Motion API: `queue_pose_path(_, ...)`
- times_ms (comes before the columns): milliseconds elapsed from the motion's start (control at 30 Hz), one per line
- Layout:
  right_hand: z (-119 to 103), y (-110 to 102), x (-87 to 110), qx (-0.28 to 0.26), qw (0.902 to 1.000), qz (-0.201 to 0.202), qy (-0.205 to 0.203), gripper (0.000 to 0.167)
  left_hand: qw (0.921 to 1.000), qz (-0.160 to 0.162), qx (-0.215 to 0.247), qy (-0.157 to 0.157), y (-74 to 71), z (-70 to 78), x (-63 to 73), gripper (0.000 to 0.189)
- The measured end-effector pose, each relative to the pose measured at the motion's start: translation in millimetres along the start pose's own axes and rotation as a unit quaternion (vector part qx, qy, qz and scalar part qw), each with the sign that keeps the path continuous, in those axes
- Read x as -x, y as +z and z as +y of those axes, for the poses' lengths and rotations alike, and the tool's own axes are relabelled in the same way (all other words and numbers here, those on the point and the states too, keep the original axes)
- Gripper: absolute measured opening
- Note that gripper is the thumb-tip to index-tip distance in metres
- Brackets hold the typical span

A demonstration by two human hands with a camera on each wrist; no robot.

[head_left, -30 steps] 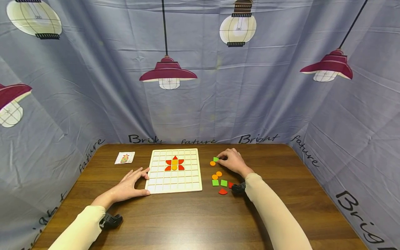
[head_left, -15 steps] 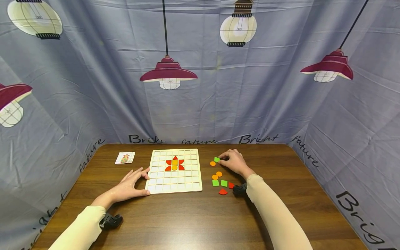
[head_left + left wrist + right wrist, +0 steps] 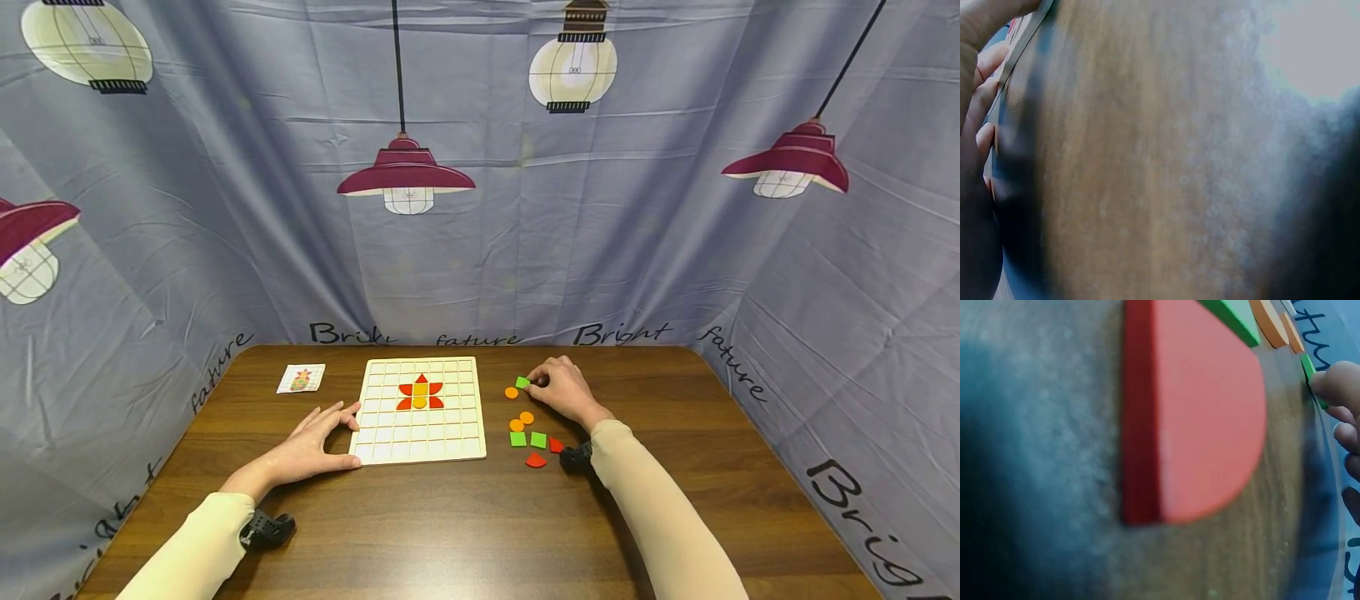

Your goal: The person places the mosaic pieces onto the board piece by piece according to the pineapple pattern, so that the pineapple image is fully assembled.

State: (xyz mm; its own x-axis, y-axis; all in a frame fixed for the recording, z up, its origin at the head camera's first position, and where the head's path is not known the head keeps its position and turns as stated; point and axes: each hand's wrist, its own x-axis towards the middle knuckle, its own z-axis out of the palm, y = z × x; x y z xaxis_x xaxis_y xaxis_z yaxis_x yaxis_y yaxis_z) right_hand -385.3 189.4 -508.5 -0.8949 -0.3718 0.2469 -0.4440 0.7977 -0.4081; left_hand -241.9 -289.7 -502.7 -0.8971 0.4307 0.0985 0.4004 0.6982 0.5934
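My left hand (image 3: 303,446) rests on the table, its thumb at the near left corner of the cream grid board (image 3: 416,442) and its fingertips along the left edge. In the left wrist view the thumb (image 3: 988,19) reaches the board's edge. On the board lies a figure of red pieces (image 3: 435,402) around a yellow-orange centre (image 3: 420,392). My right hand (image 3: 562,387) pinches a green square tile (image 3: 522,382) between thumb and fingers, right of the board. In the right wrist view this green tile (image 3: 1308,365) is seen edge-on at the fingertips.
Orange discs (image 3: 512,392), two green squares (image 3: 518,439) and two red pieces (image 3: 536,460) lie beside the right forearm. One red piece (image 3: 1204,419) fills the middle of the right wrist view. A pattern card (image 3: 301,379) lies at the far left, before the curtain (image 3: 480,267).
My right hand has shifted slightly to the right with the green square tile, widening its gap from the nearby orange disc. The left hand and the board have stayed in place.
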Motion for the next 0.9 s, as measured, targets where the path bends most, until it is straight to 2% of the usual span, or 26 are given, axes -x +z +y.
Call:
queue_pose_path(200, -11, -7, -2.1, -0.017, 0.9998, 0.010, -0.002, 0.017, 1.0000, -0.001, 0.001, 0.000, 0.3, -1.2, -0.2, 0.049)
queue_pose_path(367, -40, -5, -6.4, -0.022, 0.9984, 0.007, -0.052, 0.017, 1.0000, -0.001, 0.001, 0.000, 0.5, -2.1, -0.3, 0.049)
queue_pose_path(667, -99, 17, -10.3, -0.022, 0.9913, -0.035, -0.125, 0.015, 1.0000, -0.004, 0.002, -0.002, 0.7, -1.9, -0.7, 0.049)
queue_pose_path(900, -128, 37, -10.6, -0.016, 0.9888, -0.055, -0.138, 0.016, 1.0000, -0.004, 0.006, -0.004, 0.4, -1.3, -0.5, 0.049)
